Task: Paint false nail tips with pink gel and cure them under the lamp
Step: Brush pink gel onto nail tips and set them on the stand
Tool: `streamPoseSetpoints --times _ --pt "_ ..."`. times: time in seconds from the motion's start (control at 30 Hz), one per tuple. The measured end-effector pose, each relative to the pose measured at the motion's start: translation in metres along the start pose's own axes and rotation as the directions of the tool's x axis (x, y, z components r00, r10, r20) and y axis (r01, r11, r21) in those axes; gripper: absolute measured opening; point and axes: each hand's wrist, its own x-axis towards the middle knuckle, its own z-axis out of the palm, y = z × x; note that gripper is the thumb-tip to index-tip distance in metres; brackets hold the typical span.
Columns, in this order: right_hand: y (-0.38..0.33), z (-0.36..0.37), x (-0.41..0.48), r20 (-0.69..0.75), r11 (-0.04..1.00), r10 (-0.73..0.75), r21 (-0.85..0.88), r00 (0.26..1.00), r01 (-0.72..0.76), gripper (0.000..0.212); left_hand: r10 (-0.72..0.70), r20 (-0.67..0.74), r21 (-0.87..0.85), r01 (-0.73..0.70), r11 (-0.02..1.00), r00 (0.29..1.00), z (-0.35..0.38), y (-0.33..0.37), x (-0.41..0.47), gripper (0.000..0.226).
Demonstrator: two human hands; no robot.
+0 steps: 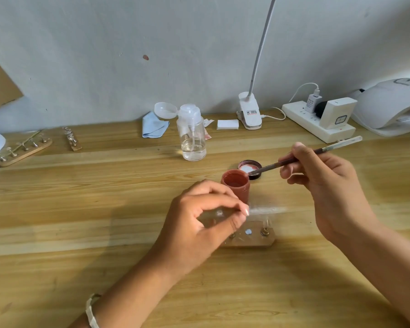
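Gel pot (236,185) just beyond left hand (199,223), brush (270,167) at rim

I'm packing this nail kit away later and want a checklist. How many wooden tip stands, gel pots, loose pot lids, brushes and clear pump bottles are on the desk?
wooden tip stands: 3
gel pot: 1
pot lid: 1
brush: 1
clear pump bottle: 1
Total: 7
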Motion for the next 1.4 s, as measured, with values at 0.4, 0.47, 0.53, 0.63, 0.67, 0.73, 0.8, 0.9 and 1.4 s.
streamPoseSetpoints --times 0.4,0.47,0.53,0.63,0.67,0.73,0.8,0.9,1.4 --pt "-0.004 -0.003 0.006 -0.079 0.997 0.076 0.038 0.994 -0.073 0.033 0.112 0.041 0.463 -0.119 0.878 0.993 0.011 0.003 -0.001 0.006" --pt "-0.004 -0.003 0.006 -0.080 0.997 0.076 0.037 0.994 -0.073 0.033 0.123 0.017 0.481 -0.116 0.869 0.992 0.009 0.003 0.000 0.007" --pt "-0.005 -0.002 0.005 -0.084 0.996 0.078 0.038 0.993 -0.075 0.033 0.122 0.012 0.487 -0.112 0.866 0.992 0.008 0.004 0.000 0.008" --pt "-0.006 -0.003 0.005 -0.081 0.997 0.076 0.037 0.994 -0.073 0.033 0.109 0.037 0.507 -0.113 0.855 0.993 0.010 0.004 -0.001 0.007" --pt "-0.006 -0.003 0.005 -0.080 0.997 0.074 0.036 0.994 -0.072 0.033 0.105 0.045 0.514 -0.114 0.850 0.993 0.011 0.004 -0.001 0.007" --pt "-0.005 -0.003 0.005 -0.079 0.997 0.072 0.036 0.994 -0.069 0.033 0.108 0.052 0.526 -0.119 0.842 0.993 0.013 0.005 0.000 0.006" --pt "-0.005 -0.002 0.006 -0.079 0.997 0.071 0.035 0.994 -0.069 0.033 0.112 0.060 0.544 -0.126 0.830 0.992 0.014 0.005 0.001 0.007" --pt "-0.004 -0.003 0.006 -0.074 0.997 0.068 0.034 0.995 -0.066 0.034 0.104 0.092 0.575 -0.138 0.807 0.990 0.015 0.006 0.001 0.013" --pt "-0.003 -0.005 0.007 -0.068 0.998 0.059 0.040 0.996 -0.056 0.035 0.104 0.094 0.693 -0.140 0.707 0.990 0.004 0.016 0.002 0.032"
